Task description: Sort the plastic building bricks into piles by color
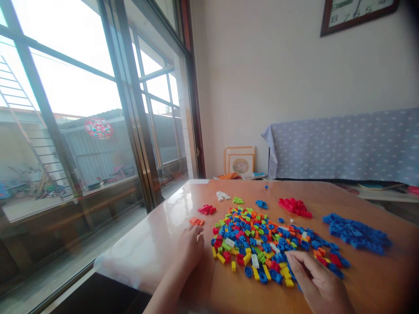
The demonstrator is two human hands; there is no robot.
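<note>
My left hand (191, 244) rests at the left of the table, its fingertips by a small group of orange toy bricks (196, 221). Its fingers are loosely bent, with the thumb apart from them, and no brick shows in it. At the front right edge of a big mixed pile of toy bricks (250, 233), my right hand (316, 279) reaches in with thumb and forefinger drawn together. Whatever lies between those fingertips is too small to make out. Yellow bricks (286, 274) and blue pieces are just beside that hand.
Sorted groups surround the pile: red bricks (207, 209), white bricks (223, 196), green bricks (238, 200), small blue bricks (261, 204), more red bricks (295, 206) and a large blue heap (356, 233). The wooden table (157, 244) stands beside a glass door.
</note>
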